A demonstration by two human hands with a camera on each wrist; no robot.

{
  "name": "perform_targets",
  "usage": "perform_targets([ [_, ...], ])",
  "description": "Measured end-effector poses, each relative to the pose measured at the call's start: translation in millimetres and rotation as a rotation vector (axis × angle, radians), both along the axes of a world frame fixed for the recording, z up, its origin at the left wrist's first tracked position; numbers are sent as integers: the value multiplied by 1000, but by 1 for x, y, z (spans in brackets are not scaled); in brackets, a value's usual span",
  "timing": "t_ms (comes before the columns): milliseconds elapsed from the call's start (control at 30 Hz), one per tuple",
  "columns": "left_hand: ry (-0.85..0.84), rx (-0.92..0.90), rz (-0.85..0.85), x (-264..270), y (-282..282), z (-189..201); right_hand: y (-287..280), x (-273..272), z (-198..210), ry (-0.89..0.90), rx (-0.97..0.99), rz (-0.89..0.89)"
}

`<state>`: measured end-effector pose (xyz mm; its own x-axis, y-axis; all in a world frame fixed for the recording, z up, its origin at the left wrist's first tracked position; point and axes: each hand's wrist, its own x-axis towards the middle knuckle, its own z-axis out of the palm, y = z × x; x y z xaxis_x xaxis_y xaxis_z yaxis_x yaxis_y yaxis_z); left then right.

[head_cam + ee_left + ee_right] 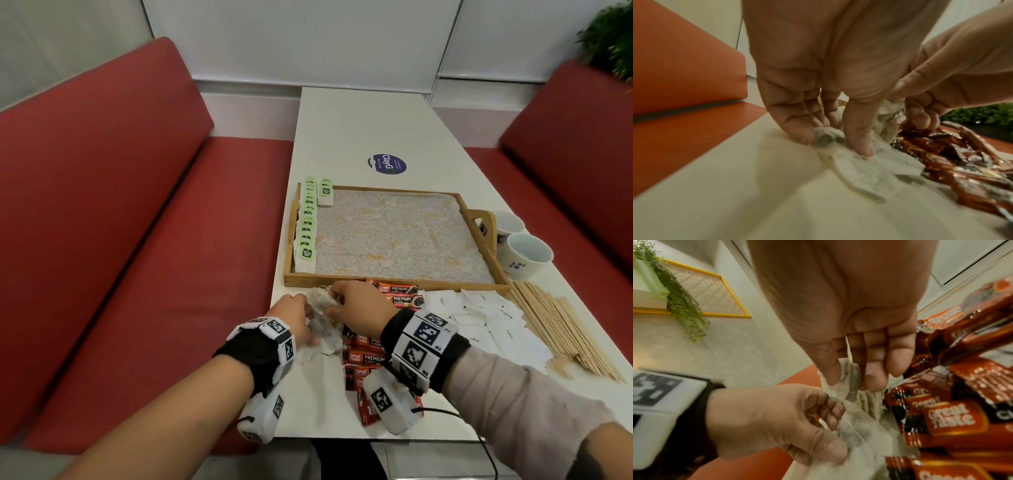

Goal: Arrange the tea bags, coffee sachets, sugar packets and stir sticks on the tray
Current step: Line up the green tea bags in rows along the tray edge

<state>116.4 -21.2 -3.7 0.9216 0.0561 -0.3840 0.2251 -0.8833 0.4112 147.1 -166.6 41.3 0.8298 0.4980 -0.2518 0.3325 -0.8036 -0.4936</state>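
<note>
— Where are the loose tea bags [322, 318] now, and which hand is nearer to them?

— They lie in a small heap on the white table [359, 130], just in front of the near rail of the wooden tray [394, 283]. Both hands are on the heap. The left hand [291, 313] comes from the left and pinches one bag against the table with thumb and fingers. The right hand [359, 305] comes from the right and pinches the upper edge of a bag [846, 382] between thumb and forefinger — it holds that bag lifted a little, as the right wrist view shows.

— So which way must the bag travel?

— Forward and slightly left, over the near rail. A row of tea bags with green tags [306, 222] already stands along the left wall of the tray, its long axis running away from the person, and one more tagged bag [325, 193] begins a second row at the far end. The open place is probably beside it.

— And the other things?

— The coffee sachets [364, 356] touch the heap on its right side, partly under the right wrist. The sugar packets [479, 315] and the stir sticks [561, 329] lie further right, well apart from the hands. The strings of the bags seem tangled, so the person perhaps must separate them first.
</note>
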Motion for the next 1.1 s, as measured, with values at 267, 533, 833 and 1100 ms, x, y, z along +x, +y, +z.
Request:
perform_targets([
  [267, 18, -62, -7, -2, 5, -2, -5, -3, -3, 110, 1, -22],
  [533, -99, -282, 112, -7, 25, -5, -2, -6, 4, 309, 115, 15],
  [833, -97, -824, 229, -3, 35, 8, 9, -9, 12, 392, 160, 148],
  [1100, -111, -1183, 408, 4, 30, 32, 9, 6, 27, 341, 334, 63],
])
